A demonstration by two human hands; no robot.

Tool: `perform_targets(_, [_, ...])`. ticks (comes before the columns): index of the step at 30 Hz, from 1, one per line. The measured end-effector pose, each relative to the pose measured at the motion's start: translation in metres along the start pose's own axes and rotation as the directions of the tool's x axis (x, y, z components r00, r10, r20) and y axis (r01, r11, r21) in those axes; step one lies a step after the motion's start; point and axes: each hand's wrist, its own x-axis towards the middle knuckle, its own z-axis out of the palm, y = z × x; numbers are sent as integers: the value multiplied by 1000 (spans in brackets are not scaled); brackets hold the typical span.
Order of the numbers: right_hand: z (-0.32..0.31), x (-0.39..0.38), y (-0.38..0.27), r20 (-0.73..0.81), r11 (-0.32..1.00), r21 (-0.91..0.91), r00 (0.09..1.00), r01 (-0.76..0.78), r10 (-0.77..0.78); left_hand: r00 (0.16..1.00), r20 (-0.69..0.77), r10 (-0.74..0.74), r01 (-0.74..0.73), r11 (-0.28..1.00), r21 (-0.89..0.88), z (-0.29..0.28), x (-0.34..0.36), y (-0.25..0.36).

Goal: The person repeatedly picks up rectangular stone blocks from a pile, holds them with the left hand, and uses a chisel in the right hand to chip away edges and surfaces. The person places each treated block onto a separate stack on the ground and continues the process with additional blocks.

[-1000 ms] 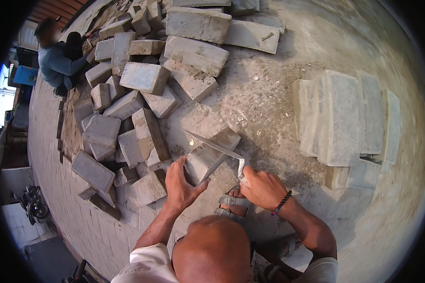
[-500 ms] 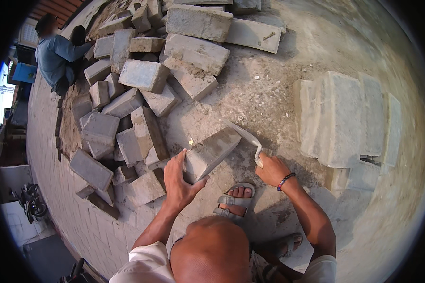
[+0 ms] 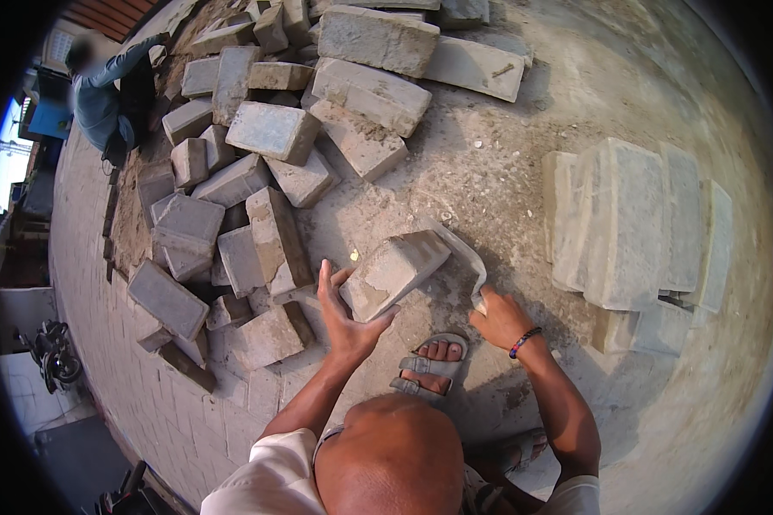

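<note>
A grey concrete block [image 3: 393, 273] is tilted up off the ground in front of me. Around its near left end, my left hand [image 3: 350, 324] has its thumb under the lower edge and its fingers at the left side. My right hand [image 3: 500, 319] grips the handle of a trowel [image 3: 461, 249], fingers wrapped round it. The trowel's blade lies along the far right end of the block, close to or touching it; I cannot tell which. Mortar-like crust shows in patches on the block's surface.
A heap of loose concrete blocks [image 3: 270, 240] lies to the left and far side. At the right stands a stack of blocks [image 3: 627, 223]. My sandalled foot [image 3: 434, 365] is just below the held block. A co-worker [image 3: 103, 103] crouches at the far left.
The block has turned in my left hand, showing another side, and my left fingers have shifted. The trowel has moved slightly right. The co-worker's arm now reaches out farther.
</note>
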Motion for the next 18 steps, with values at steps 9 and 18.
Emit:
perform_targets(9, [10,-19,12,-197,995,73,979,74,-59,963,269,-20,5,998,55,33,33,-13])
perform_targets(18, [-26,-79,-29,-121,965,247,991,85,-57,817,490,-304,-92,770,631,6,54,37])
